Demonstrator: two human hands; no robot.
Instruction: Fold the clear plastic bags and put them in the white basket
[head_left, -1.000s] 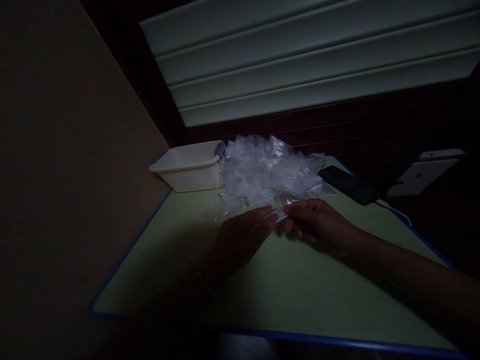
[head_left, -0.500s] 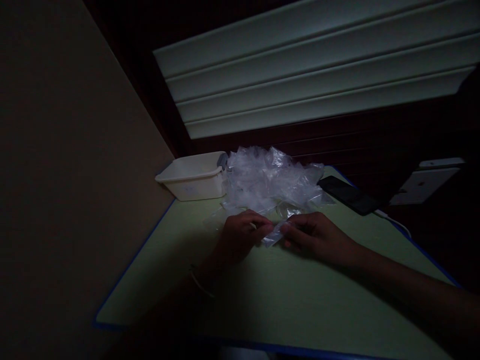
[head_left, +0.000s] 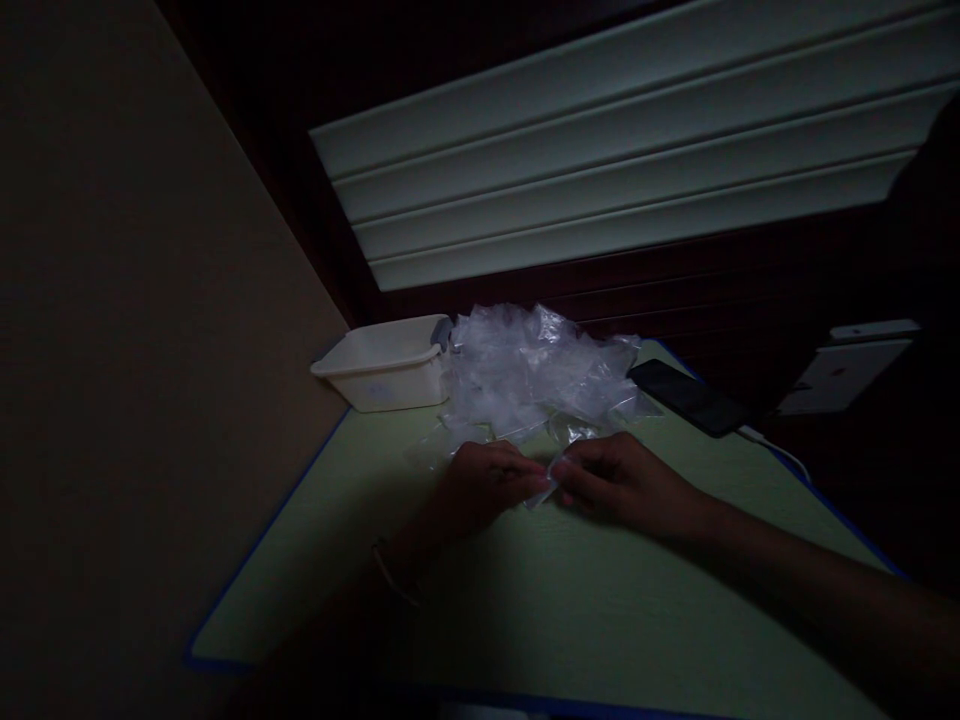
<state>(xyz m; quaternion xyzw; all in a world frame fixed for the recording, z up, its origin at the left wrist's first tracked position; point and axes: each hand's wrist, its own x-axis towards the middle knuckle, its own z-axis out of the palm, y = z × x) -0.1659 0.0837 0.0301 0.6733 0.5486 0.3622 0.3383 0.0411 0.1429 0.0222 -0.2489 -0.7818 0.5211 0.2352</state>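
**Left hand (head_left: 484, 488) and right hand (head_left: 634, 487) pinch a small, clear, shiny piece of plastic film (head_left: 538, 497)**

Taking the pinched fingertips as the clock's centre, a white, roughly rectangular plastic tub (head_left: 390, 388) with a grey clip (head_left: 441, 333) on its rim sits at 10 o'clock. Its floor is hidden, so its contents cannot be told. Beside it, at 12 o'clock, is heaped a loose pile of clear plastic bags (head_left: 525, 370), crumpled and overlapping; the light is too dim to tell whether they hold anything.

The film is thin, see-through and creased, with a pale gleam and a corner pointing to 7 o'clock. Fingers cover much of it, so its full shape is unclear. It is over the pale green, blue-edged bench (head_left: 600, 620), near the pile. Thumb and fingers of each hand grip it, from 9 and 3 o'clock, fingertips nearly meeting.

At 2 o'clock lies a flat black phone (head_left: 690, 397), a white cable (head_left: 780, 446) at its near end. A thin pale band (head_left: 390, 575) rings the left wrist.
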